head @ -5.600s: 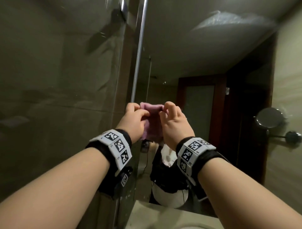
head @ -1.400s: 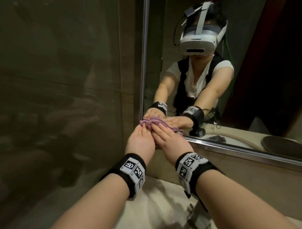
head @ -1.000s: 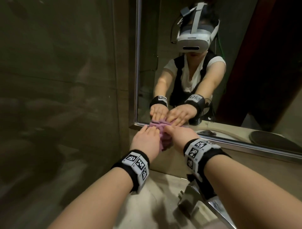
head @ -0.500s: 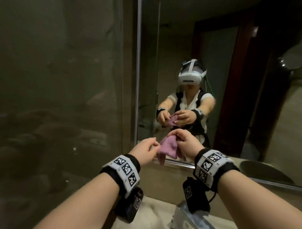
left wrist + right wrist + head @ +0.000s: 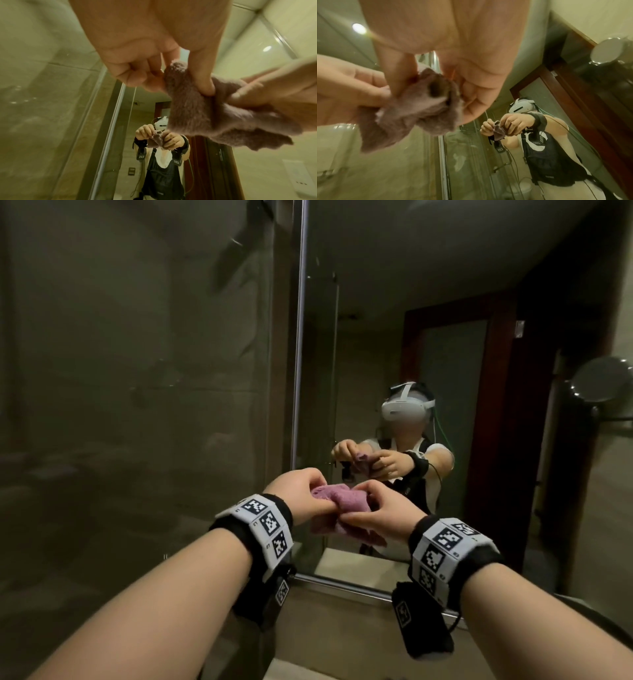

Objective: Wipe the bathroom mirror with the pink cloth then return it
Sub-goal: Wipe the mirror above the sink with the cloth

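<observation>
Pink cloth (image 5: 337,501) is held between both hands in front of the bathroom mirror (image 5: 394,344), apart from the glass, level with its lower part. Left hand (image 5: 298,491) pinches the cloth's left end, thumb over curled fingers; right hand (image 5: 380,508) pinches the right end. Both grips are clenched on fabric, neither released.

Key relation: the cloth's long axis runs left to right, roughly parallel to the mirror face, which lies straight ahead of both grips. Neither hand looks clearly nearer the glass (wide-angle view, hard to judge).

Material: fluffy, short-pile cloth, bunched and folded, a loose flap hanging below the hands. It is soft and limp, so judged unlikely to keep a flat face unless pressed. Mirror is smooth, hard glass with a thin metal frame (image 5: 301,337) on its left edge; polished stone wall (image 5: 137,371) to the left. Pale desk (image 5: 342,568) edge sits below the mirror.
</observation>
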